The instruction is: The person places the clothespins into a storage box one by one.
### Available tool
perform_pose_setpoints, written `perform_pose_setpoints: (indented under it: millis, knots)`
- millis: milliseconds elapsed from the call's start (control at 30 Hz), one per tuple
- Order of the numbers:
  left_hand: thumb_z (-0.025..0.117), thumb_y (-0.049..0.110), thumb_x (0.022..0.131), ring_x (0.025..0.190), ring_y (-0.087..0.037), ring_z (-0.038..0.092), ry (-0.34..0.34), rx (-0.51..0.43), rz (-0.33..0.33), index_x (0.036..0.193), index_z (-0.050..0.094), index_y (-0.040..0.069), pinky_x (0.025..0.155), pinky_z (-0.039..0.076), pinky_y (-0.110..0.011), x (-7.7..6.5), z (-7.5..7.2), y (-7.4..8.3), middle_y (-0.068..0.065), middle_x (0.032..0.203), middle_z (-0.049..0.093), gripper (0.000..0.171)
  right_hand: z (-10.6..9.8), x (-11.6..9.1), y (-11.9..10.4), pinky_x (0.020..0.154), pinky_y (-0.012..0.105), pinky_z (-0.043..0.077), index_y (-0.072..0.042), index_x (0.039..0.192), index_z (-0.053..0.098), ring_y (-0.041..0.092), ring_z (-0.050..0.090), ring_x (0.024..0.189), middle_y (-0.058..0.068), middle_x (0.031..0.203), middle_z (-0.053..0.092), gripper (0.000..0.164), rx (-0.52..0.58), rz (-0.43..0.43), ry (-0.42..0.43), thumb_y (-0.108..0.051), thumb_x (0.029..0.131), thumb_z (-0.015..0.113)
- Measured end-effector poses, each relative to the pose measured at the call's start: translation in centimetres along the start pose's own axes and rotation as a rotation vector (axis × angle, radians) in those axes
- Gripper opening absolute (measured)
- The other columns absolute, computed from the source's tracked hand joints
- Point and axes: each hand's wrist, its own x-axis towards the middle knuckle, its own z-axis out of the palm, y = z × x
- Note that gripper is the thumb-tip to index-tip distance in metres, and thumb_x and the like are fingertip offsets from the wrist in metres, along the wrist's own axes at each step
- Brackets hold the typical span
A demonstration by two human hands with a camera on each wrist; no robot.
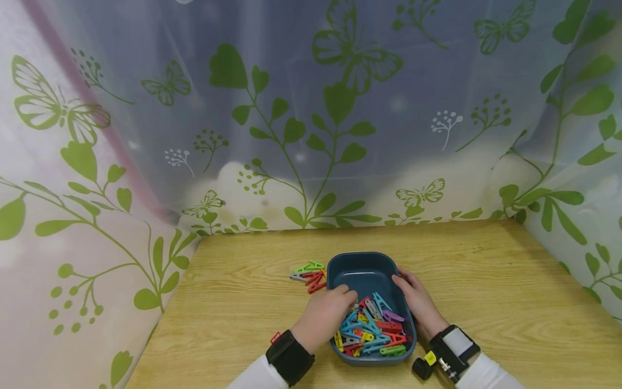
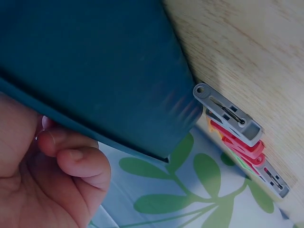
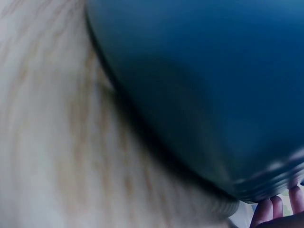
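Note:
A dark blue plastic bin [image 1: 365, 268] stands on the table, with many colourful plastic clothespins [image 1: 374, 329] heaped in its near half. My left hand [image 1: 326, 316] reaches over the left rim, its fingers curled above the heap. In the left wrist view the curled fingers [image 2: 80, 159] show beside the rim; whether a clothespin is between the fingertips is hidden. At the bin's right side my right hand [image 1: 419, 300] holds the rim. Some of its fingers [image 3: 278, 209] appear against the bin's outer wall in the right wrist view.
Left of the bin, a small pile of green, red and grey clothespins [image 1: 311, 275] lies on the wooden table [image 1: 243, 302]. Curtains [image 1: 291, 135] printed with leaves and butterflies border the table at the back and sides.

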Motion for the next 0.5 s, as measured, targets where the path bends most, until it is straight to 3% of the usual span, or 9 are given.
perform_pose_setpoints:
  millis: [300, 500]
  knots:
    - [0.071, 0.023, 0.098, 0.067, -0.003, 0.054, 0.032, -0.034, -0.01, 0.102, 0.07, 0.017, 0.058, 0.045, -0.016, -0.1, -0.2, -0.4, 0.004, 0.087, 0.06, 0.007, -0.1, 0.2, 0.2, 0.115, 0.052, 0.038, -0.008, 0.162, 0.022, 0.039, 0.044, 0.142, 0.023, 0.161, 0.034, 0.067, 0.005, 0.001, 0.002, -0.042, 0.109, 0.046]
    - [0.072, 0.019, 0.098, 0.066, -0.003, 0.05, 0.098, -0.064, -0.045, 0.1, 0.069, 0.016, 0.058, 0.042, -0.016, -0.3, -0.5, -1.2, 0.004, 0.086, 0.059, 0.005, -0.1, 0.0, 0.1, 0.107, 0.04, 0.045, -0.008, 0.161, 0.024, 0.036, 0.047, 0.139, 0.022, 0.16, 0.036, 0.065, -0.006, -0.01, 0.003, -0.041, 0.11, 0.045]
